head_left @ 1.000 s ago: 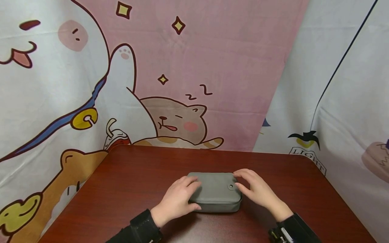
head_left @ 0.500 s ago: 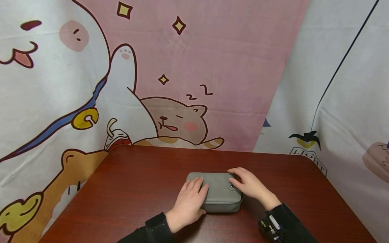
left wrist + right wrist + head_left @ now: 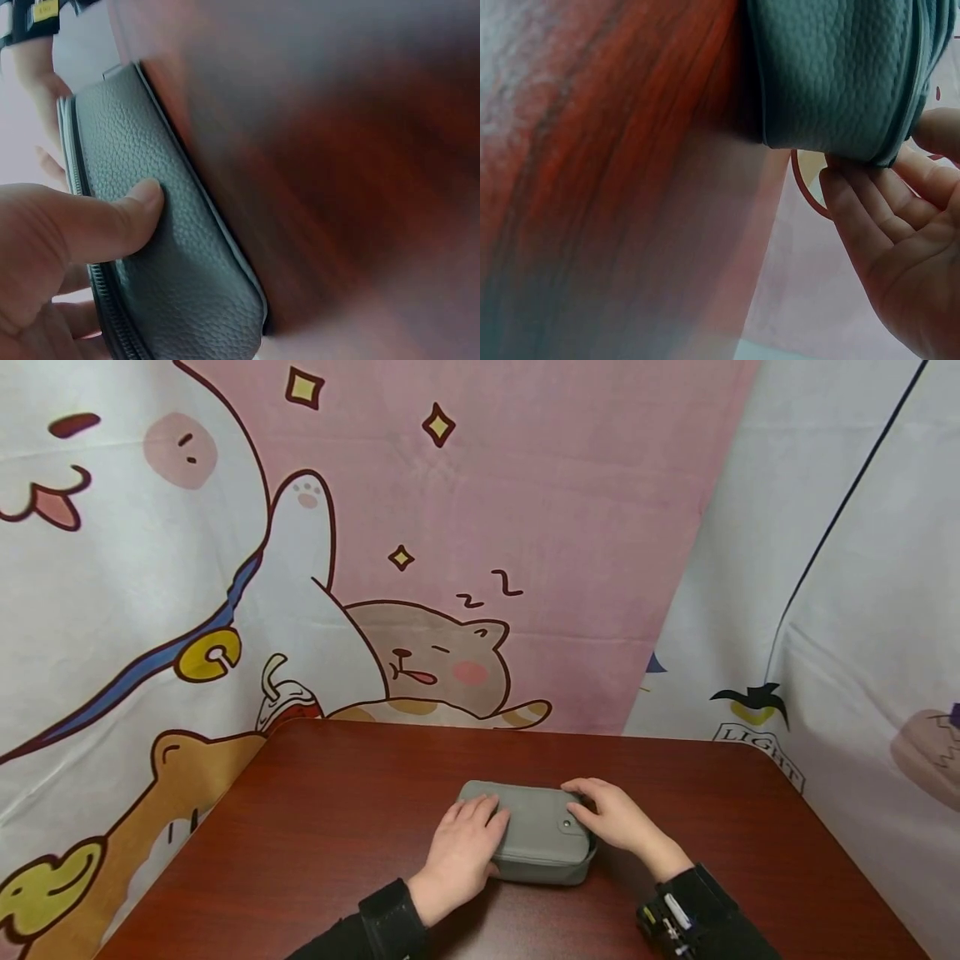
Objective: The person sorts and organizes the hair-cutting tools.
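A grey-green zippered case (image 3: 536, 827) with a pebbled, leather-like surface lies on the brown table. A small snap tab (image 3: 567, 823) sits on the right part of its lid. My left hand (image 3: 462, 852) grips the case's left end, fingers spread on the lid. In the left wrist view its thumb (image 3: 139, 217) presses the front wall, below the zipper (image 3: 112, 315). My right hand (image 3: 618, 818) is at the far right corner. In the right wrist view its fingertips (image 3: 840, 180) meet the case's end and its thumb (image 3: 937, 131) lies at the zipper edge; what they pinch there is hidden.
The table (image 3: 322, 835) has a wood grain and rounded far corners. Behind it hangs a pink and white cloth (image 3: 585, 527) printed with cartoon animals. Dark sleeves with wrist gear (image 3: 678, 914) cover both forearms.
My left hand has moved right, onto the lid and front wall. My right hand has shifted slightly left against the corner. The case has turned a little, its left end swinging away.
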Action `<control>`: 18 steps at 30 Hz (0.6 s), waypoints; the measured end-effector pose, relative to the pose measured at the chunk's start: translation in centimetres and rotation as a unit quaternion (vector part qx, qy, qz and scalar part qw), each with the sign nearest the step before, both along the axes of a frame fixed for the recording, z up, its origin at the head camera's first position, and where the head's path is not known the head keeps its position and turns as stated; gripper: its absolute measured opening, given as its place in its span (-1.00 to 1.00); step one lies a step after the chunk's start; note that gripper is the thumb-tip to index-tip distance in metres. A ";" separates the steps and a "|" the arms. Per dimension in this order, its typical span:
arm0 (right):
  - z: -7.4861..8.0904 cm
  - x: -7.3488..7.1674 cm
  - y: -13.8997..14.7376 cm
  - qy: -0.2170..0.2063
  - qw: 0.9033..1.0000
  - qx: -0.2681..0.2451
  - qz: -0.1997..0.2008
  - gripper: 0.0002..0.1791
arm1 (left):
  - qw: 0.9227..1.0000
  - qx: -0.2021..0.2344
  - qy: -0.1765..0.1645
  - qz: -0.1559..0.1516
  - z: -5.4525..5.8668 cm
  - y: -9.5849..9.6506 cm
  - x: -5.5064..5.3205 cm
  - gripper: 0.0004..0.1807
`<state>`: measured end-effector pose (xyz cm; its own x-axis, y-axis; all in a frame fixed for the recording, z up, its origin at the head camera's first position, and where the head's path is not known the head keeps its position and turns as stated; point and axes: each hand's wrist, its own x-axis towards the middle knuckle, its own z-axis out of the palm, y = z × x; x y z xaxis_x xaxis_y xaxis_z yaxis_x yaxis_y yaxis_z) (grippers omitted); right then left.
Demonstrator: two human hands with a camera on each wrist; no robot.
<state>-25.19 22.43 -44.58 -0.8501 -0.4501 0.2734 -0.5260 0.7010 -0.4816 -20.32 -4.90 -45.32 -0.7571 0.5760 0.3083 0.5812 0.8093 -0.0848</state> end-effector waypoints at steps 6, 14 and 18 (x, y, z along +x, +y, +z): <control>0.0 0.3 0.2 -0.006 1.000 -0.013 0.006 -0.71 | 1.000 0.005 0.021 -0.016 0.1 -0.9 -1.5 -0.14; -0.4 0.9 0.2 -0.029 0.998 -0.046 0.025 -0.74 | 0.999 -0.013 0.020 -0.036 0.3 -2.3 -3.9 -0.18; -0.4 1.4 0.1 -0.069 0.993 -0.087 0.043 -0.74 | 0.997 -0.034 0.030 -0.058 0.5 -2.9 -5.2 -0.20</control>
